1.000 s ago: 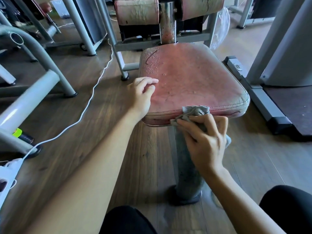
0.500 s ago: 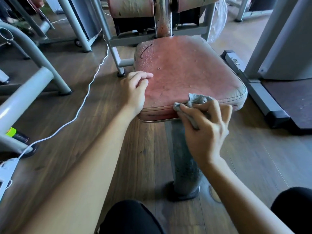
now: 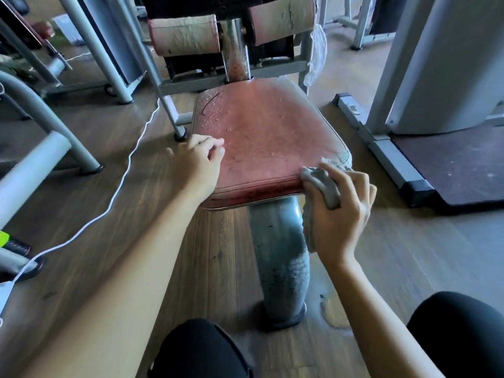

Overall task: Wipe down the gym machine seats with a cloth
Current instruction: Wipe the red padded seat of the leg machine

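Observation:
A worn red padded seat (image 3: 270, 132) sits on a grey metal post (image 3: 278, 257) in the middle of the head view. Water drops dot its far left part. My right hand (image 3: 341, 214) grips a bunched grey cloth (image 3: 321, 186) against the seat's front right corner edge, with cloth hanging below the hand. My left hand (image 3: 197, 162) rests on the seat's left edge, fingers loosely curled and holding nothing.
Two cracked roller pads (image 3: 185, 34) stand behind the seat. A white cable (image 3: 122, 184) runs across the wooden floor at the left. Grey machine frames (image 3: 81, 154) stand at left, a white machine base (image 3: 387, 148) and dark mat at right. My knees (image 3: 201, 350) are at the bottom.
My right hand has slid the cloth to the right along the seat's front edge, from the middle to the right corner. My left hand stays on the left edge.

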### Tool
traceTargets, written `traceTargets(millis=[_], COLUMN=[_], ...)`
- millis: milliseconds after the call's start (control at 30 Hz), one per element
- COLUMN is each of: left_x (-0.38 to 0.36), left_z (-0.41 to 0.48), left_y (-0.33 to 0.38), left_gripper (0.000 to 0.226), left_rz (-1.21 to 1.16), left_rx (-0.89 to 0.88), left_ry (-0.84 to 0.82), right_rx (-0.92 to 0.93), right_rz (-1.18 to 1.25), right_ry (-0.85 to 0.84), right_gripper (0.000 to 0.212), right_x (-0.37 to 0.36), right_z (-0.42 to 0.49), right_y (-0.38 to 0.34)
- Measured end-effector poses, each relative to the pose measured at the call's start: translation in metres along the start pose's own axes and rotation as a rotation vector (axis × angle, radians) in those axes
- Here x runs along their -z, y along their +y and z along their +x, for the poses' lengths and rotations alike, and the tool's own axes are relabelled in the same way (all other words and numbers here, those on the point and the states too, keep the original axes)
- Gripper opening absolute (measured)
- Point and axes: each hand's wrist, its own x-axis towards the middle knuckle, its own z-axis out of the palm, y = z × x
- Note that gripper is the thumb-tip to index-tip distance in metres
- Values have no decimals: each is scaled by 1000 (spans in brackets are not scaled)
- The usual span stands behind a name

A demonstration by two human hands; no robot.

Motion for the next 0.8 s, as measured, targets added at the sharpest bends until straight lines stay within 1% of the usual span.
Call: traceTargets(millis=[33,100,200,333,467,500,600,700,800], left_x=[0,1,-2,-5,-7,-8,-10,-10,-10], left_z=[-3,-6,-6,-6,-5,-4,-4,-4,-4], left_y=[5,9,4,2,-1,-2,-4,-5,-6], left_gripper=[30,31,28,32,32,33,34,34,34], left_rz=[60,30,-127,-272,-309,-318,-332,-340,-353], left_rx=[25,87,118,135,126,122,119,110,123], left_ry=[-37,-49,41,144,172,175,191,193,179], right_rx=[-60,-160,-226,-287,-279,-271,-201,-105,-5], right_rz=[33,107,190,228,161,143,140,123,57], right_ry=[24,56,77,89,137,148,145,71,-8], right_gripper=[33,38,36,35,49,49,38,32,27], right_x=[-4,-15,-25,-26,-21,-21,-28,-39,-36], right_z=[-2,-13,-29,-31,-30,-29,-34,-46,-47], right_y=[-4,-14,-22,-23,-24,-23,-26,-37,-33])
